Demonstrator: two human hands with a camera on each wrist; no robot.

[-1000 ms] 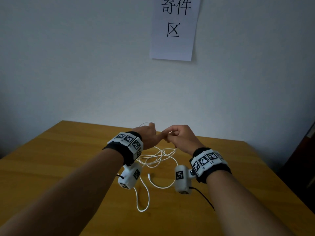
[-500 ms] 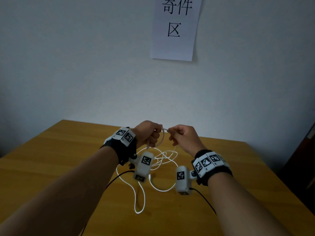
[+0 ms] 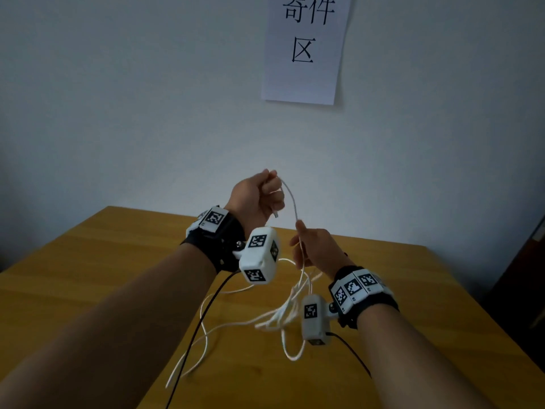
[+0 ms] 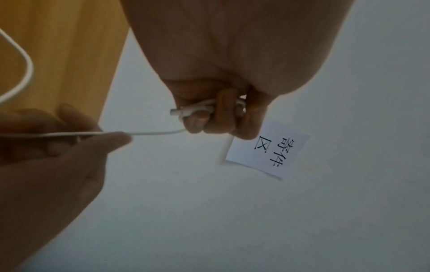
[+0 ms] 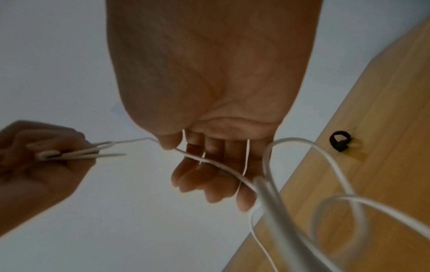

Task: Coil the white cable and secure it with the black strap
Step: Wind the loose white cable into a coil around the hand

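Observation:
My left hand [image 3: 259,193] is raised above the table and grips the white cable [image 3: 290,199] near its plug end in a fist; the left wrist view shows the plug [image 4: 177,111] sticking out of the curled fingers [image 4: 221,110]. From there the cable arcs down to my right hand [image 3: 312,249], which pinches it between thumb and forefinger [image 5: 167,145]. Below that hand, tangled loops [image 3: 280,317] hang and trail over the wooden table [image 3: 88,276]. The black strap [image 5: 339,140], curled into a small ring, lies on the table in the right wrist view, apart from both hands.
A paper sign [image 3: 303,48] with black characters hangs on the pale wall behind the table. Thin black sensor wires [image 3: 206,314] run from the wrist cameras across the tabletop. A dark piece of furniture [image 3: 525,276] stands past the table's right edge.
My left hand has risen and drawn away from the right, stretching a length of cable between them. The loose loops have lifted partly off the table and shifted.

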